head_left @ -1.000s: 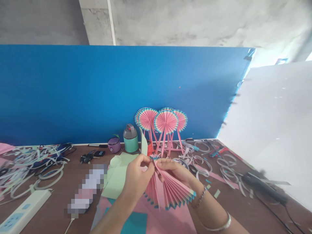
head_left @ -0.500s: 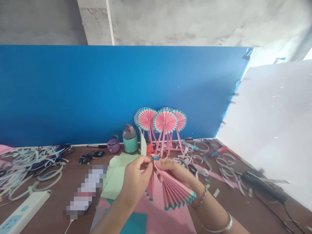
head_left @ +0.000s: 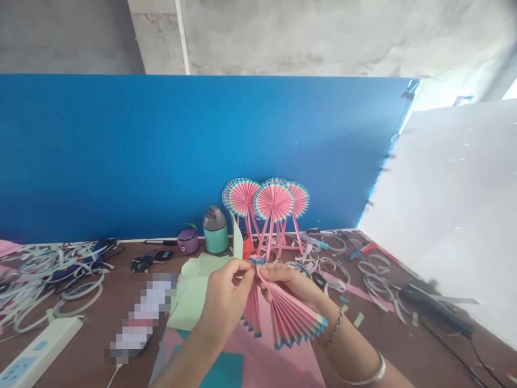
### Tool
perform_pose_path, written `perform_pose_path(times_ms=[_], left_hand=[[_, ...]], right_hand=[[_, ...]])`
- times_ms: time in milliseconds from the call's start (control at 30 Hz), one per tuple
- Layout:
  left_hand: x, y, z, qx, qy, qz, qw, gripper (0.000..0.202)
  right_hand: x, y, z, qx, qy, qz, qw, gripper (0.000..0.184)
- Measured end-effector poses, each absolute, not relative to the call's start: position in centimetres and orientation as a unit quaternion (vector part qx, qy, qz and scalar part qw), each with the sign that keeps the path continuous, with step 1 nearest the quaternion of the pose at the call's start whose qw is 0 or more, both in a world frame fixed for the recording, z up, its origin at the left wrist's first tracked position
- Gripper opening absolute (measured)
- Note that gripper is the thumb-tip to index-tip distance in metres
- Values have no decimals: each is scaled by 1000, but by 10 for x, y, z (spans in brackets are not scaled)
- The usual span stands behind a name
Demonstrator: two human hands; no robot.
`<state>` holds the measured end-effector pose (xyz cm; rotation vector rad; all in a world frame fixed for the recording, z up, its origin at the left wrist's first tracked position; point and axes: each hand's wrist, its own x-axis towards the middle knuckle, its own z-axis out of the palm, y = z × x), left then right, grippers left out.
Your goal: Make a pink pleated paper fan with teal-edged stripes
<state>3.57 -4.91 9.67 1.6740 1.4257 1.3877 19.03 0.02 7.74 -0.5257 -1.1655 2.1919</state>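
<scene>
Between my hands is a pleated pink paper fan (head_left: 293, 315) with teal and cream edging. My left hand (head_left: 228, 288) pinches it near its gathered middle, thumb against fingers. Beside it, my right hand (head_left: 293, 285) grips the same folded part between thumb and fingers. One pleated section spreads out below the right hand, and a smaller one hangs under the left fingertips. A short teal-edged end shows above the fingertips. Underneath lie pink paper sheets (head_left: 278, 361) and a teal sheet (head_left: 222, 369).
Several finished round fans (head_left: 273, 202) on pink sticks lean at the back. A teal flask (head_left: 216, 237) and a purple pot (head_left: 188, 241) stand left of them. Curled paper strips (head_left: 60, 275) cover the left; more lie right, near a black glue gun (head_left: 436, 310). A power strip (head_left: 38, 347) sits front left.
The pleats below my hands have spread slightly wider, most plainly the smaller section under the left fingers. Both hands keep their pinch in nearly the same place.
</scene>
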Motion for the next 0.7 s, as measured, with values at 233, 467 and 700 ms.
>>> perform_pose_path(times_ms=[233,467,700], left_hand=[[37,-53,99,623,528,517,256,16],[36,-55,100,640,505,514,266,14],[38,-58,112,613,424,528,406,13]], right_hand=[[189,-1,82,-208,-428,825,306,17],[190,-3,86,-205,-442,821,296,20],[193,-4,87,-205,-433,825,301,19]])
